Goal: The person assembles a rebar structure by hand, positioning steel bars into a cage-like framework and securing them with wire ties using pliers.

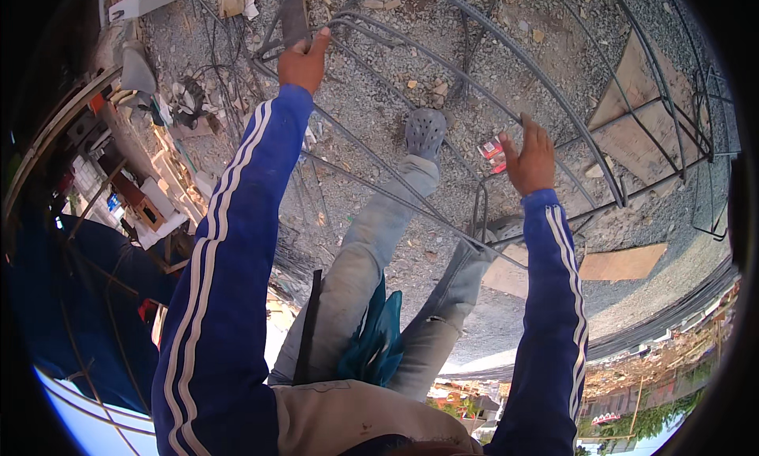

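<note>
Bent rebar frame [395, 174] spanned both hands, rods slanting upper left to lower right. Left hand [303, 64] clenched its corner; right hand [531, 160] over a rod, thumb and fingers apart.

Bar frame [458, 74] extended over gravel ground [541, 29]. Left hand [304, 65] at its upper-left corner; right hand [531, 157] beside its right-hand bars. Shoe [425, 132] between hands. Boards [623, 262] lay toward ground's right edge, debris [162, 183] along its left.
</note>
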The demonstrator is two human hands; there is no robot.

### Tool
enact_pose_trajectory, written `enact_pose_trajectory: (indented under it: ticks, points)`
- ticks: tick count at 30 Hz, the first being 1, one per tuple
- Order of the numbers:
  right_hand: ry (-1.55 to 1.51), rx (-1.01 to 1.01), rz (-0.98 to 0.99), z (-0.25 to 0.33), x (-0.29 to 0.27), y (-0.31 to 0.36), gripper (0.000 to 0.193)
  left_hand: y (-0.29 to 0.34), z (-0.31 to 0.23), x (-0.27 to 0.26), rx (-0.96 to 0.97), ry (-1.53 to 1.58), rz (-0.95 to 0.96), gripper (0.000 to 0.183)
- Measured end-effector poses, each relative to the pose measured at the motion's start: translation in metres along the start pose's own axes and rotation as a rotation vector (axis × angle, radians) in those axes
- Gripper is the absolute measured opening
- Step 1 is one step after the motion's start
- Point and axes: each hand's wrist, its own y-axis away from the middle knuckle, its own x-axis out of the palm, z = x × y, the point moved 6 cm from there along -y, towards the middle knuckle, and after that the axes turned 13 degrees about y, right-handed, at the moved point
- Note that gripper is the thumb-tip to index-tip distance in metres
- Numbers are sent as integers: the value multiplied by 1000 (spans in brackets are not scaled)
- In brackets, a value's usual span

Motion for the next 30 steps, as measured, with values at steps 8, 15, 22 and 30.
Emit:
enact_pose_trajectory:
  ticks: [8, 15, 22, 30]
  points:
    - [-99, 67, 411, 94, 29, -114, 50, -57, -8, -31, 12, -61, 12, 70]
    - [-115, 86, 425, 106, 65, -170, 54, -83, -13, -66, 0, 40, -26, 67]
    - [-163, 106, 491, 143, 76, -193, 55, -140, -28, -103, 62, -8, 61, 48]
    - [-146, 65, 597, 157, 38, -192, 55, -124, -5, -99, -117, -24, 127, 68]
